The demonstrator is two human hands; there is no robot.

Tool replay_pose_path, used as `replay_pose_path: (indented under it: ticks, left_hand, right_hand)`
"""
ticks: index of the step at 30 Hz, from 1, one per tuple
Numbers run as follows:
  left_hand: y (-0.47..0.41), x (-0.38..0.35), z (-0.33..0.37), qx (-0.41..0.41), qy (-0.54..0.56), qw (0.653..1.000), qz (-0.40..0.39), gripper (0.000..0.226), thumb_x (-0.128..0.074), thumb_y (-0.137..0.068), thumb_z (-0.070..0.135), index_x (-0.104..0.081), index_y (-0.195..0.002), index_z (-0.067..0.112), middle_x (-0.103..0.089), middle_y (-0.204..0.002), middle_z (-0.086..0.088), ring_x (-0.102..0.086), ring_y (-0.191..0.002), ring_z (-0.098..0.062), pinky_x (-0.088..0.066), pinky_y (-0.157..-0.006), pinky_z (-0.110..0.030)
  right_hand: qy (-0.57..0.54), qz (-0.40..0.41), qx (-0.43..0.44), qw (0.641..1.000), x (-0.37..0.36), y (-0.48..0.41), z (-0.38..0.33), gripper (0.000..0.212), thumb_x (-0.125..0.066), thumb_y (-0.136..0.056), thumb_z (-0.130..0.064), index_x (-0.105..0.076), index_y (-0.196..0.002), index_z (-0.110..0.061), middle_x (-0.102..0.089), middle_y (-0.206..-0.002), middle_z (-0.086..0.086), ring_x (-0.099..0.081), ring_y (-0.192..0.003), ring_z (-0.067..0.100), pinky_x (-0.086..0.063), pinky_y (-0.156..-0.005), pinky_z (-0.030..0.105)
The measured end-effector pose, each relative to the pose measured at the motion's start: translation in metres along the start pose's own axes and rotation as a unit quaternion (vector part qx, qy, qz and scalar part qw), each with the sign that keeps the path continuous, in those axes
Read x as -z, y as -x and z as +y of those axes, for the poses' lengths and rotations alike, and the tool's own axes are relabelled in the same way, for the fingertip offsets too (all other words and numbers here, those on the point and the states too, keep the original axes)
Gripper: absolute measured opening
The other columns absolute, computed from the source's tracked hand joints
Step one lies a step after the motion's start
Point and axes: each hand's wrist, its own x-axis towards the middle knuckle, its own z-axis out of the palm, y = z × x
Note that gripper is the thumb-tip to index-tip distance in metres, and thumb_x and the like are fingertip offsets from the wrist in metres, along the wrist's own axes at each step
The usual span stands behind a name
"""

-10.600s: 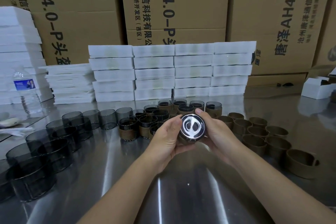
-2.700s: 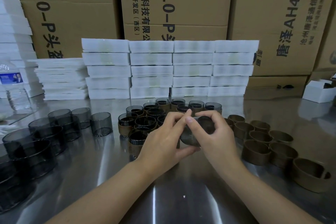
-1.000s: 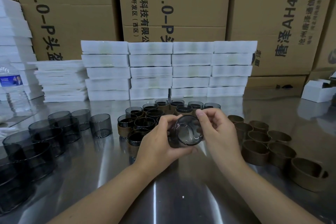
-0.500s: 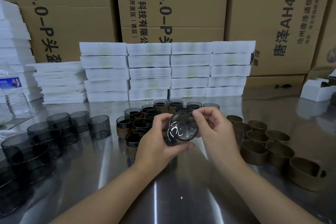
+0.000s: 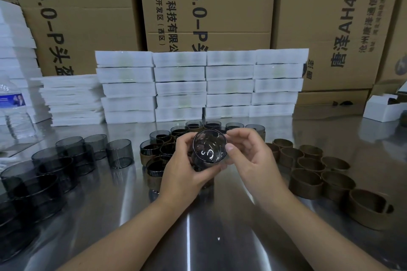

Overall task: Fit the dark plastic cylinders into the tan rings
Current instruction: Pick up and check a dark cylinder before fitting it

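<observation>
My left hand (image 5: 182,167) grips a dark see-through cylinder (image 5: 209,148) from below and from the left, above the table, with its flat end tilted toward me. My right hand (image 5: 251,158) is at its right side, thumb and forefinger tips against the rim, the other fingers curled. Whether a tan ring sits on this cylinder is hidden by my fingers. Several loose dark cylinders (image 5: 120,153) stand to the left. Several empty tan rings (image 5: 306,180) lie to the right. A cluster of cylinders seated in rings (image 5: 154,149) stands just behind my hands.
The shiny metal table (image 5: 198,226) stretches toward me. Stacks of white boxes (image 5: 180,86) line the back, with big cardboard cartons (image 5: 207,6) behind them. A water bottle (image 5: 13,108) stands at the far left, a small white box (image 5: 383,110) at the far right.
The cylinder has been lifted slightly and turned in my hands. My right hand's fingers have loosened from around it to just the rim. The piles on the table have not moved.
</observation>
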Motion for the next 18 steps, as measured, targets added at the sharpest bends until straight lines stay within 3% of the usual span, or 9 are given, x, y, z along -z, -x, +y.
replay_pose_path:
  ticks: [4,10,18]
  left_hand:
    - [-0.0008,0.0014,-0.0004,0.003,0.007,1.000,0.007,0.067,-0.078,-0.051,0.067,-0.037,-0.105,0.069,-0.061,-0.106,0.037,-0.064,-0.090,0.009,-0.046,-0.074,-0.006]
    - [-0.0004,0.0026,0.0001,0.011,0.009,1.000,0.000,0.065,-0.075,-0.051,0.068,-0.035,-0.103,0.072,-0.060,-0.106,0.038,-0.064,-0.090,0.009,-0.047,-0.075,-0.008]
    - [0.0006,0.0068,0.0037,0.016,-0.029,0.999,-0.023,0.062,-0.066,-0.054,0.062,-0.030,-0.102,0.076,-0.055,-0.106,0.045,-0.060,-0.091,0.014,-0.042,-0.073,-0.003]
  right_hand:
    - [0.023,-0.031,0.005,0.999,0.0001,0.0010,0.0038,0.028,-0.064,-0.084,-0.009,-0.058,-0.104,-0.029,-0.064,-0.113,0.004,-0.064,-0.099,0.002,-0.053,-0.074,0.019]
    - [0.058,-0.040,-0.002,0.998,-0.0006,0.0007,0.0052,0.037,-0.067,-0.075,-0.023,-0.056,-0.108,-0.035,-0.063,-0.115,-0.005,-0.063,-0.099,-0.002,-0.056,-0.083,0.032]
    - [0.116,-0.055,0.010,0.992,-0.0004,0.0034,0.0025,0.049,-0.074,-0.065,-0.040,-0.052,-0.109,-0.045,-0.060,-0.109,-0.025,-0.055,-0.109,-0.005,-0.049,-0.075,0.017]
